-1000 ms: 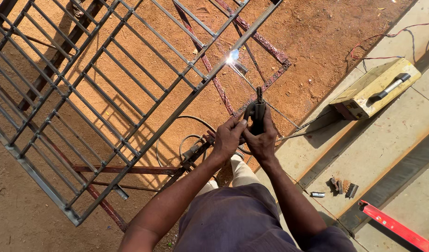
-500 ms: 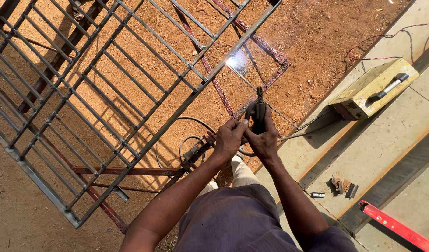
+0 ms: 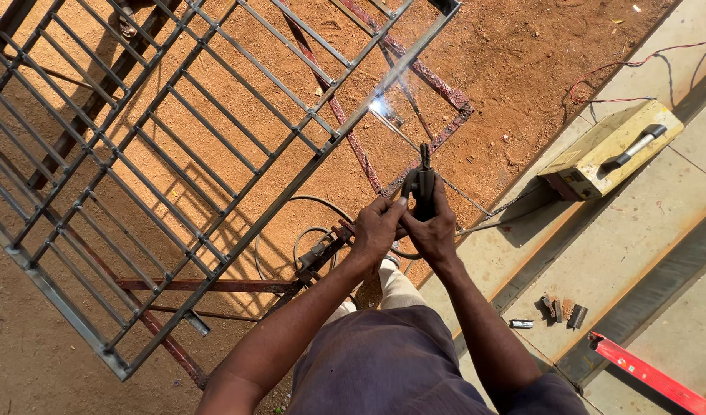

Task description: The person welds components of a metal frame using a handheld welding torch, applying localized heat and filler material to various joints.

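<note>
Red-brown dirt ground (image 3: pixel 522 61) fills most of the head view, baked in hard sun, with pale concrete steps (image 3: pixel 645 253) running diagonally down the right side. And over the dirt, a big grey metal grille (image 3: pixel 176 161) of welded bars, tilted across the left and centre of the frame, throwing a striped shadow below it.

Right at the grille's edge bar there's a bright white-blue welding spark (image 3: pixel 379 106), and a thin welding rod (image 3: pixel 403 131) runs from that spark back down to the black electrode holder (image 3: pixel 424 184). Both hands are on that holder: the left hand (image 3: pixel 377 230) is clenched around its near side, the right hand (image 3: pixel 434 230) is wrapped tight on the other side, the two touching each other, forearms coming up from the bottom of the frame. That's a firm two-handed grip, holder held upright just below the grille's edge.

Under the grille lies a rusty reddish frame (image 3: pixel 414 69), flat on the dirt. A black cable (image 3: pixel 291 223) loops on the ground left of the hands. Up on the steps to the right sits a yellowish box-shaped welding machine (image 3: pixel 610 150) with a dark handle, thin red wires (image 3: pixel 629 61) trailing behind it. Lower right, a red spirit level (image 3: pixel 649 374) lies on the concrete, with a few small metal bits (image 3: pixel 560 309) near it.
</note>
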